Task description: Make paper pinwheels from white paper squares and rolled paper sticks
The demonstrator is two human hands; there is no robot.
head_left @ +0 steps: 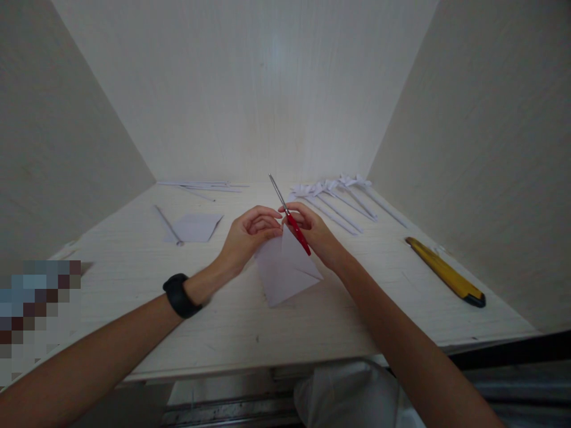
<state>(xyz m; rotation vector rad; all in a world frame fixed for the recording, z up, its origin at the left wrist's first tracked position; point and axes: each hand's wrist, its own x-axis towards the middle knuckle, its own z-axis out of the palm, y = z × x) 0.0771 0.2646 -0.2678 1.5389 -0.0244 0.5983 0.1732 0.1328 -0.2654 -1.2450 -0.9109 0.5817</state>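
My left hand pinches the top edge of a folded white paper sheet that hangs above the light wooden table. My right hand grips red-handled scissors; their blades point up and away, and the handles rest against the paper's top edge. Both hands meet at the centre of the table. A black band is on my left wrist.
A yellow utility knife lies at the right. Several finished white paper flowers on stems lie at the back right. A paper piece with a rolled stick and thin strips lie at the back left. Walls enclose three sides.
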